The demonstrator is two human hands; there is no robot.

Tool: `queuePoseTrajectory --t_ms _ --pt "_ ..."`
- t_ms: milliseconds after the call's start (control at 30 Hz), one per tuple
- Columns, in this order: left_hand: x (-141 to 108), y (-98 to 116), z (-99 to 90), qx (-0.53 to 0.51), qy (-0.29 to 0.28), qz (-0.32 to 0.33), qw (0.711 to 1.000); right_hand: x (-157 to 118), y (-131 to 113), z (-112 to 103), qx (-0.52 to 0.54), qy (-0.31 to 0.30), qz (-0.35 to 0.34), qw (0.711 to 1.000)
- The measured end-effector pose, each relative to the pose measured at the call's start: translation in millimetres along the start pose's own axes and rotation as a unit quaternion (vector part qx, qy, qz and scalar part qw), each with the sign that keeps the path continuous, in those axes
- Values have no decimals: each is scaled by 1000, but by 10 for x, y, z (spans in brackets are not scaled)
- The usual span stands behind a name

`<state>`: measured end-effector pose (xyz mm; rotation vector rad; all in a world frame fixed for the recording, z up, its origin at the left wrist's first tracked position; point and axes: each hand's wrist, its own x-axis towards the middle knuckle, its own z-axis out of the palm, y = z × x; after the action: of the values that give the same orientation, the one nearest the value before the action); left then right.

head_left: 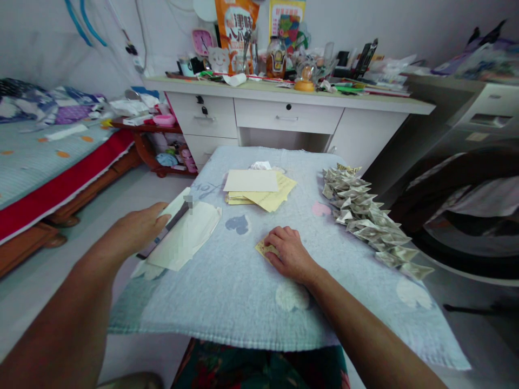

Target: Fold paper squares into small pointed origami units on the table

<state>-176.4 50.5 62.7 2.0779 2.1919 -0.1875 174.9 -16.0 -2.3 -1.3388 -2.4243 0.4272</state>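
At the left edge of the cloth-covered table (243,302), my left hand (141,229) is closed on a dark, flat, phone-like object (168,229) that lies against pale paper sheets (190,232). My right hand (287,251) rests near the table's middle, its curled fingers on a small yellowish piece of paper (263,249) that shows past the fingertips. Beyond the hands lies a stack of yellow papers (279,197) with a whiter sheet (251,181) on top. Rows of folded paper pieces (365,216) stand along the right side.
A white desk (287,113) crowded with jars, bags and a pink clock (201,42) stands behind the table. To the left is a bed (60,156). A washing machine (478,162) stands at the right. Crumpled white paper (260,165) lies behind the stack.
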Motion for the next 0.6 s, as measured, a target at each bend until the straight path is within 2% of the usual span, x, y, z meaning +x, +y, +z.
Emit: queuePoseTrajectory --t_ms 167,300,467,600 --pt "-19 98 66 35 -40 -25 998 -2 -13 -18 0 0 -3 1000" --pt "-106 280 119 67 -25 -40 997 0 -7 -10 0 7 -5 1000" --pt "-245 533 185 46 12 -68 997 -6 -3 -8 2 8 -6 1000" --pt "-309 638 276 44 39 -78 995 -7 0 -8 2 8 -6 1000"
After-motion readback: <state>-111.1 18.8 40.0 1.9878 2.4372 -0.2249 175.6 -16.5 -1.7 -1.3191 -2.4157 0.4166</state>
